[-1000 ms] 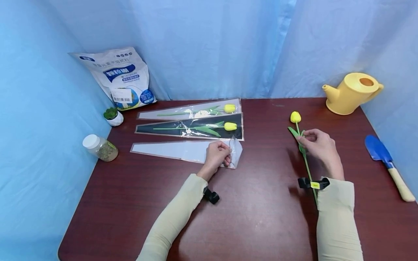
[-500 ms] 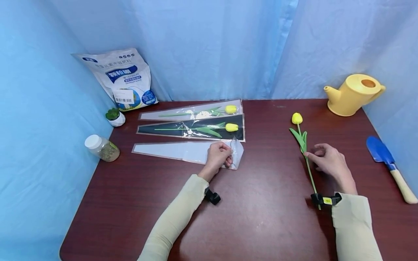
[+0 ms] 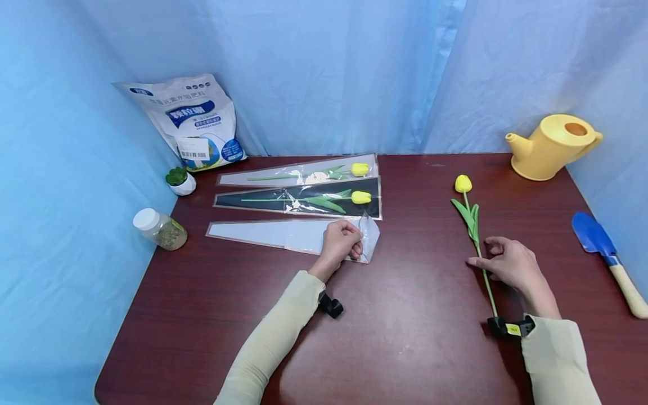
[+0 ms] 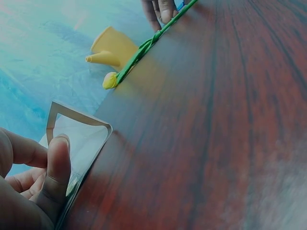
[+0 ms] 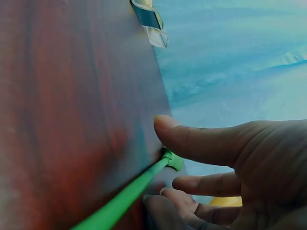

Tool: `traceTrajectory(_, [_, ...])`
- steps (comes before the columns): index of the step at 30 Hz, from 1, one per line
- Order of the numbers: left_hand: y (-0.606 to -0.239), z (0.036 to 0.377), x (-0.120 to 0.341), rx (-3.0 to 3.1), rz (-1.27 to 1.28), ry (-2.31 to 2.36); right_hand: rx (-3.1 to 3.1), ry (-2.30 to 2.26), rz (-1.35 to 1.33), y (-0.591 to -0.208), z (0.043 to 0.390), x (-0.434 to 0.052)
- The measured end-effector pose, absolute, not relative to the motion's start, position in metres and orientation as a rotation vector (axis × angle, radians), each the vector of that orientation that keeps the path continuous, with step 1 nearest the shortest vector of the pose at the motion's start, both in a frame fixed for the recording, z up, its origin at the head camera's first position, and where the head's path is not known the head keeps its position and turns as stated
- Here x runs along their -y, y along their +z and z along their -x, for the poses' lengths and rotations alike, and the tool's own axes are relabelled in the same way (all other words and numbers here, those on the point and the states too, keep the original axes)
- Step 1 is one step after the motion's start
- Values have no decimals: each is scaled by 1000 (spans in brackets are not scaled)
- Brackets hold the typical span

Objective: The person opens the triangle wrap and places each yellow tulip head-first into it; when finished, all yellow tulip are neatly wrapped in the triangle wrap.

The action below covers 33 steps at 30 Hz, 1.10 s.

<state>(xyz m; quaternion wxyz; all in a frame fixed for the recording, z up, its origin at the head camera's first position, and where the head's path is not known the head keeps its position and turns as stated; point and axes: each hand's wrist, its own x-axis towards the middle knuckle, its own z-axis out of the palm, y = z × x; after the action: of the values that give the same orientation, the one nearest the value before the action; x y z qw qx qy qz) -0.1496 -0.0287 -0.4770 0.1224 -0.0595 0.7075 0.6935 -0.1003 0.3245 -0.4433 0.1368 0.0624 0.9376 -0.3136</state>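
We see the tulip flat on the tabletop, bloom pointing away, long axis near-far. Our right hand pinches its stem; our left hand pinches the empty sleeve.

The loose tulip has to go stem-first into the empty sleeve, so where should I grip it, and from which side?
Grip the tulip on its bare stem below the leaves, coming from its right, where the right hand already rests. It lies flat, bloom away from the person; stem is thin and firm, bloom and leaves look soft. The left hand holds the sleeve mouth.
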Motion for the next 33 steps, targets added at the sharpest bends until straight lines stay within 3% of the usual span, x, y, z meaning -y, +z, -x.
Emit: traceTrajectory(33, [-479, 150, 29, -2095, 160, 2010, -2732, -802, -173, -440, 98, -315])
